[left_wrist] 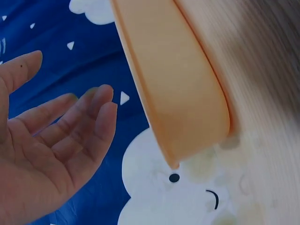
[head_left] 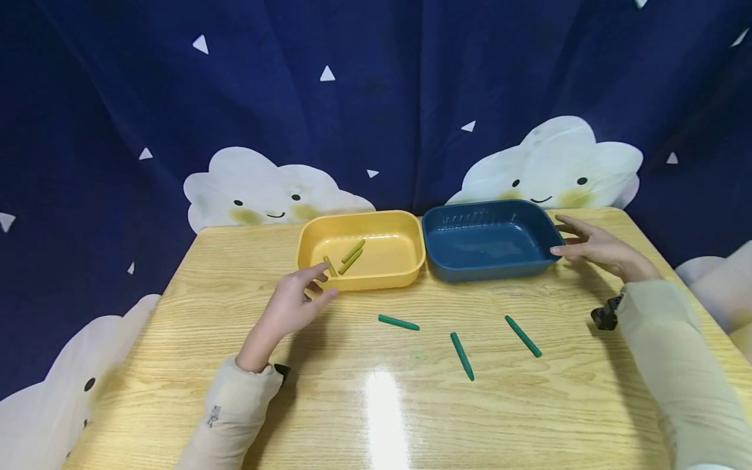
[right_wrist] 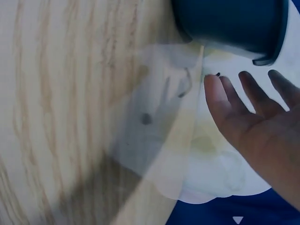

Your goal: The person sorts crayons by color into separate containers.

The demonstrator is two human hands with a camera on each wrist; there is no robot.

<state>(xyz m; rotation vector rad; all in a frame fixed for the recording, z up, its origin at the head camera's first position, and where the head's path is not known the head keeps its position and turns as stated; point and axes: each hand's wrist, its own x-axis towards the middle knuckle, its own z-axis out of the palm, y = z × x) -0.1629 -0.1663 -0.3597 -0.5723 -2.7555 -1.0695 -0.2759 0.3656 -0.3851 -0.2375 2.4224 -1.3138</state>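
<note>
left hand: fingers loosely spread, by yellow tray near-left corner | right hand: fingers spread, at blue tray right end, contact unclear | green crayons: worktop, between hands

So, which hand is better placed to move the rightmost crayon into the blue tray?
Probably the right hand: beside the blue tray and nearer that crayon. The left hand is by the yellow tray.

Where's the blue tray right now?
In the head view, the blue tray sits right of centre near the far edge of the table, between the yellow tray on its left and the right hand.
</note>
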